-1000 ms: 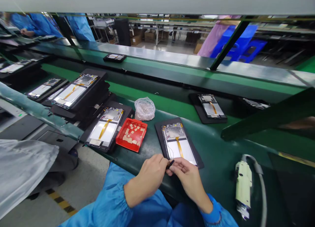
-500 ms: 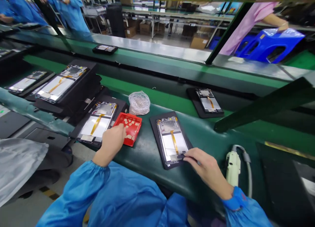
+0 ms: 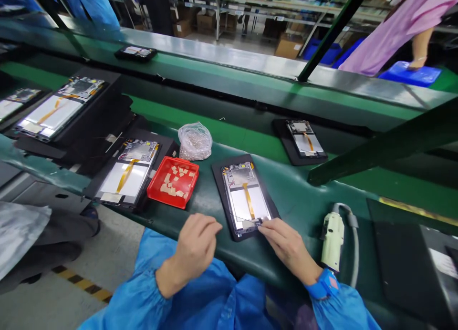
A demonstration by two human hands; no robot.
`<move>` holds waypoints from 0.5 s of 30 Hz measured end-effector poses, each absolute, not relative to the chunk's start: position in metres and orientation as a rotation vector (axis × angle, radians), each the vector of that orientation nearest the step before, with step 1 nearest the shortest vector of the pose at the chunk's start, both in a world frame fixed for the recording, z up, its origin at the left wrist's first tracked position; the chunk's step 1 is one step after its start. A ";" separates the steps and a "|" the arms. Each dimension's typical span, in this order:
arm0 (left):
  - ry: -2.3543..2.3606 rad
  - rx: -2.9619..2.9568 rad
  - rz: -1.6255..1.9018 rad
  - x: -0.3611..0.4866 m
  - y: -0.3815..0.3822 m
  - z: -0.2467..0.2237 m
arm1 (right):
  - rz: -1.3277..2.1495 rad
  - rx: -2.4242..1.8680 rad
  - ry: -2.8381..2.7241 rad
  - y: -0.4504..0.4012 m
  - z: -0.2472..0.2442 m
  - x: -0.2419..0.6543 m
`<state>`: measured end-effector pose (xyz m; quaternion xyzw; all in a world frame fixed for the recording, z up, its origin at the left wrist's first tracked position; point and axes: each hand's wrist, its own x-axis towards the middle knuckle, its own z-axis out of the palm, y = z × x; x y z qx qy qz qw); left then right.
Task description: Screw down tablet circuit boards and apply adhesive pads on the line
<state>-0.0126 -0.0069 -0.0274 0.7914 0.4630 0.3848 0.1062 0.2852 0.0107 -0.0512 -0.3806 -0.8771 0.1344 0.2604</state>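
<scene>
An opened tablet [image 3: 246, 196] with a gold ribbon lies on a black pad on the green bench. My right hand [image 3: 286, 246] touches its lower right corner, thumb and fingers pinched together; anything between them is too small to make out. My left hand [image 3: 196, 244] hovers left of the tablet's lower end, fingers curled and closed, their tips partly hidden. Left of the tablet sits a red tray [image 3: 153, 189] with several small beige pieces. Behind the tray stands a clear bag [image 3: 195, 141] of small parts.
Another open tablet [image 3: 125, 175] lies left of the tray, with more farther left. One [image 3: 306, 139] rests beyond the bench edge. A pale green tool [image 3: 332, 242] with a cable lies at right. A slanted green beam [image 3: 386, 141] crosses the right side. People stand across the line.
My left hand has left the red tray and moved right toward the tablet. My right hand stays at the tablet's lower right corner. The view has shifted slightly.
</scene>
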 end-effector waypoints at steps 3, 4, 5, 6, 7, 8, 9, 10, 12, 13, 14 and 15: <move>1.145 2.509 0.859 0.015 -0.009 -0.043 | 0.357 -1.022 -2.381 0.012 -0.052 0.285; 1.099 2.575 0.754 0.023 -0.008 -0.047 | 0.347 -1.020 -2.389 0.012 -0.052 0.284; 1.074 2.635 0.658 0.029 -0.008 -0.051 | 0.335 -1.015 -2.399 0.013 -0.052 0.284; 1.068 2.688 0.584 0.034 -0.009 -0.055 | 0.318 -1.010 -2.407 0.013 -0.051 0.284; 1.075 2.735 0.531 0.038 -0.009 -0.058 | 0.291 -1.007 -2.415 0.013 -0.051 0.285; 1.088 2.779 0.501 0.041 -0.011 -0.061 | 0.256 -1.013 -2.425 0.012 -0.050 0.285; 1.105 2.822 0.487 0.043 -0.013 -0.063 | 0.215 -1.028 -2.433 0.012 -0.049 0.285; 1.123 2.862 0.485 0.045 -0.015 -0.066 | 0.170 -1.048 -2.442 0.010 -0.048 0.285; 1.153 2.939 0.500 0.047 -0.020 -0.070 | 0.082 -1.102 -2.470 0.004 -0.049 0.284; 1.164 2.971 0.511 0.048 -0.023 -0.071 | 0.041 -1.141 -2.484 0.000 -0.051 0.283; 1.177 2.995 0.524 0.048 -0.025 -0.073 | 0.004 -1.189 -2.494 -0.005 -0.054 0.281; 1.189 3.010 0.538 0.049 -0.027 -0.074 | -0.029 -1.247 -2.500 -0.011 -0.058 0.279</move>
